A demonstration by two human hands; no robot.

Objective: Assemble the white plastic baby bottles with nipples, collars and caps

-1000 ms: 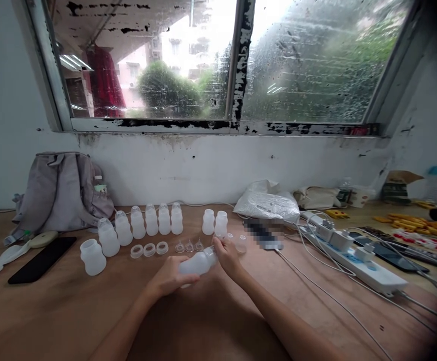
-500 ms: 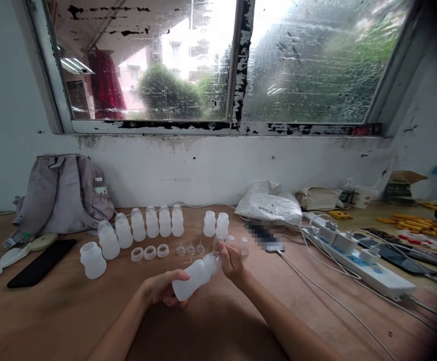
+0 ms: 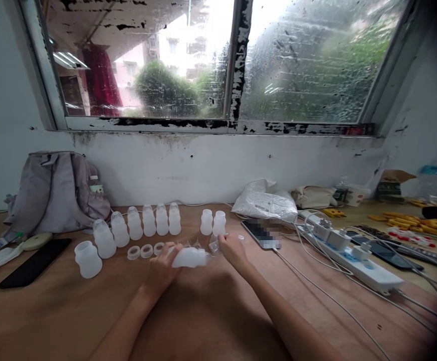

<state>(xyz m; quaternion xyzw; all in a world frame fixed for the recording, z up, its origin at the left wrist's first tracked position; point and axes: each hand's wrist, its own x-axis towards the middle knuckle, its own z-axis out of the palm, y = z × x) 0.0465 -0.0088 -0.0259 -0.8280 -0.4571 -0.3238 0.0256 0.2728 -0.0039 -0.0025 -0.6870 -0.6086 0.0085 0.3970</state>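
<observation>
- The left hand (image 3: pixel 165 260) grips a bottle (image 3: pixel 188 257), white and frosted, tipped nearly level above the middle of the bench (image 3: pixel 45 321), its neck toward the right hand.
- The right hand (image 3: pixel 234 250) pinches a clear cap (image 3: pixel 214 244) between thumb and fingers, just beside that neck; whether cap and bottle touch, I cannot tell.
- Close behind the left hand, three rings (image 3: pixel 146 251) lie in a row.
- Behind the gripped bottle are clear teats (image 3: pixel 197 242), partly hidden.
- Toward the bench's far edge, beyond the right hand, two uncapped bottles (image 3: pixel 206 222) stand upright, side by side.
- Left of these, six capped bottles (image 3: pixel 149 221) stand in a line that bends from the far edge toward the left end; an open bottle (image 3: pixel 88 260) stands at its near end.
- Right of the right hand lies a phone (image 3: pixel 259 234), a cable plugged in; a silvery bag (image 3: pixel 265 201) sits behind it, by the far edge.
- Toward the right end lies a power strip (image 3: pixel 376 277).
- At the far left corner, a backpack (image 3: pixel 58 190) leans on the wall, a black slab (image 3: pixel 34 263) before it.
</observation>
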